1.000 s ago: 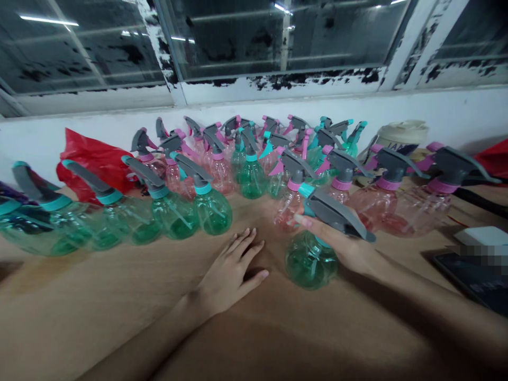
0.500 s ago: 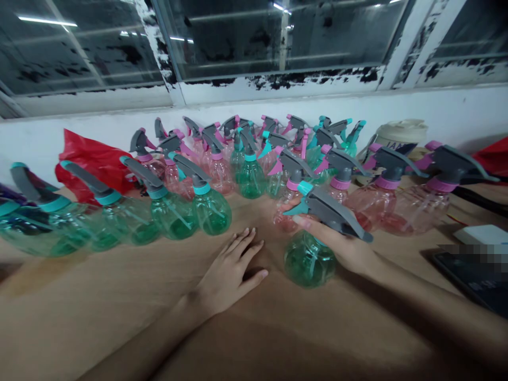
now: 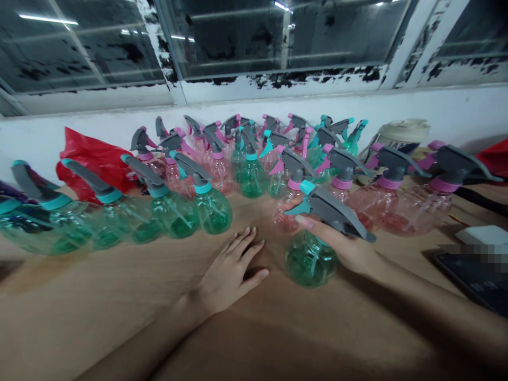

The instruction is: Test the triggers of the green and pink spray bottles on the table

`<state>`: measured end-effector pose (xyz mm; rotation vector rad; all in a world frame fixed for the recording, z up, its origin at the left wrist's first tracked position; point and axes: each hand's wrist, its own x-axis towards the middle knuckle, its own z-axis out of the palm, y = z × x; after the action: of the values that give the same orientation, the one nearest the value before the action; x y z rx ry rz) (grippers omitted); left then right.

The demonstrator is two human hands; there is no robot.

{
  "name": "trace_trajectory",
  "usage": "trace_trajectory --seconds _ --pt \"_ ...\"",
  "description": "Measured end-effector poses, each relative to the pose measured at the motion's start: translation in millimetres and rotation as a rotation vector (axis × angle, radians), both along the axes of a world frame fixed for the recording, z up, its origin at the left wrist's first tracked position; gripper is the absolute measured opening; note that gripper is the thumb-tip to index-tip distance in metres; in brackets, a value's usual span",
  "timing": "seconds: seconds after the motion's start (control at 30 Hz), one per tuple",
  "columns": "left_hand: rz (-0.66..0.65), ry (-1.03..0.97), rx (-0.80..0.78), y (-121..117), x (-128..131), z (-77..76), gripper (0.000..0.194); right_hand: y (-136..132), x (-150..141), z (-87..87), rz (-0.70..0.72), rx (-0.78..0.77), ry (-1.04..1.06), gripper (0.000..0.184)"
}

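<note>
My right hand (image 3: 349, 248) is closed around the neck of a green spray bottle (image 3: 309, 262), under its grey and turquoise trigger head. The bottle is upright at the table's middle right. Flat on the wooden table (image 3: 119, 301), my left hand (image 3: 230, 272) rests with its fingers spread, holding nothing. Ahead of it stands another green spray bottle (image 3: 213, 211), the nearest end of a green row running left. Just behind the held bottle is a pink spray bottle (image 3: 286, 217), partly hidden by my right hand and the trigger head.
Several pink bottles (image 3: 416, 211) line the right side, and more pink and green ones crowd toward the white wall (image 3: 456, 114). A red plastic bag (image 3: 91, 164) lies behind the left row. At the right are a phone (image 3: 476, 280), a white box (image 3: 484, 236) and a pale tub (image 3: 402, 132).
Almost nothing differs. The whole view has shifted very slightly; both hands and the held spray bottle keep their places on the table.
</note>
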<state>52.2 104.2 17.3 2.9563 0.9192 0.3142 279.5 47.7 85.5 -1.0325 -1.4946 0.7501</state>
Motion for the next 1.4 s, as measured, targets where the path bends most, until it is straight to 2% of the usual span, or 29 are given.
trace_trajectory --seconds 0.5,0.67,0.83,0.97,1.07,1.23,1.4 --pt "-0.006 -0.012 -0.001 -0.3 0.3 1.0 0.052 0.2 0.5 -0.5 0.016 -0.006 0.017 0.025" --pt "-0.002 -0.007 -0.008 -0.8 0.2 1.9 0.052 0.3 -0.1 0.4 0.018 -0.006 0.026 0.019" --pt "0.007 0.005 -0.016 0.0 1.1 1.2 0.052 2.4 3.2 -0.9 -0.048 -0.026 -0.043 0.016" --pt "0.009 0.007 -0.015 -0.1 1.4 1.3 0.053 0.6 5.8 -0.7 -0.18 -0.036 -0.177 0.023" --pt "0.005 0.009 -0.008 -0.4 1.0 1.0 0.051 -1.2 5.8 -0.8 -0.251 -0.033 -0.204 0.028" --pt "-0.005 0.003 0.004 0.2 0.4 -0.2 0.049 1.4 3.4 -0.7 -0.092 -0.021 -0.026 0.015" --pt "-0.002 -0.017 0.0 -0.4 0.4 0.0 0.049 2.0 0.9 1.1 -0.048 -0.002 -0.014 0.023"
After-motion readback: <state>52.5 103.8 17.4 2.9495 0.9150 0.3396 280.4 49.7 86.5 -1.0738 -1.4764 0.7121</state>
